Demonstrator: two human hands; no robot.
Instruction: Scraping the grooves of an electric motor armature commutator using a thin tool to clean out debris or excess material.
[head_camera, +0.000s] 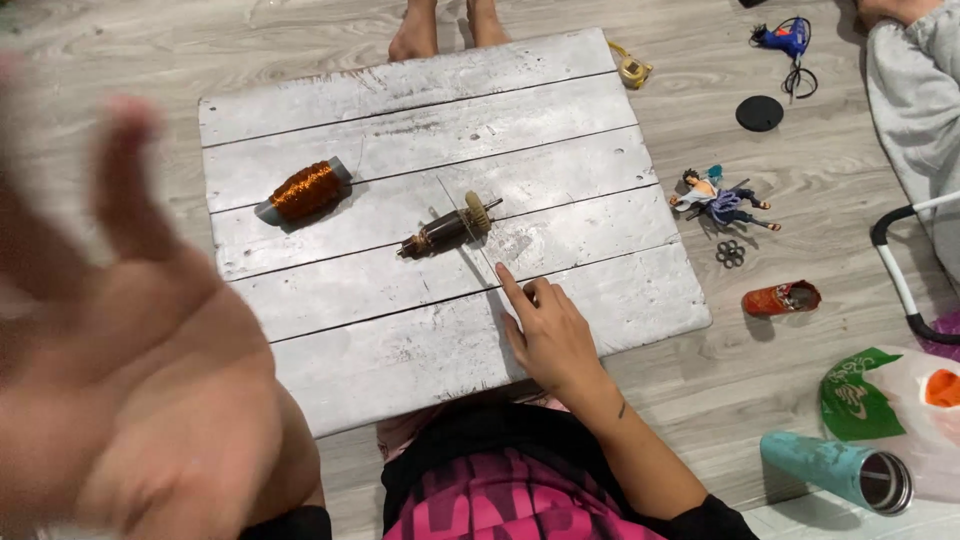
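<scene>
I had a whitewashed plank board (400, 330) laid flat on the wood-look floor, and on it the things that mattered. My left hand (130, 370) was raised close to the camera, blurred, fingers spread wide and holding nothing. My right hand (550, 335) rested near the board's near edge, index finger stretched out and pressed to the planks, the other fingers curled in, gripping nothing.

The spool of copper wire (305, 190) lay on its side toward the board's left edge, well apart from both hands. The motor armature (448, 228) (dark windings, a pale gear at one end) lay near the board's middle, just beyond my right fingertip but not touching it. A thin strand (468, 232), probably wire, ran from past the armature down toward that fingertip.

My worry was the strand: it was fine and hard to see, and a careless drag of the finger could have kinked it or pulled the armature rolling toward the far edge. The spool, lying on its round side, could also have rolled if the board got nudged.
</scene>
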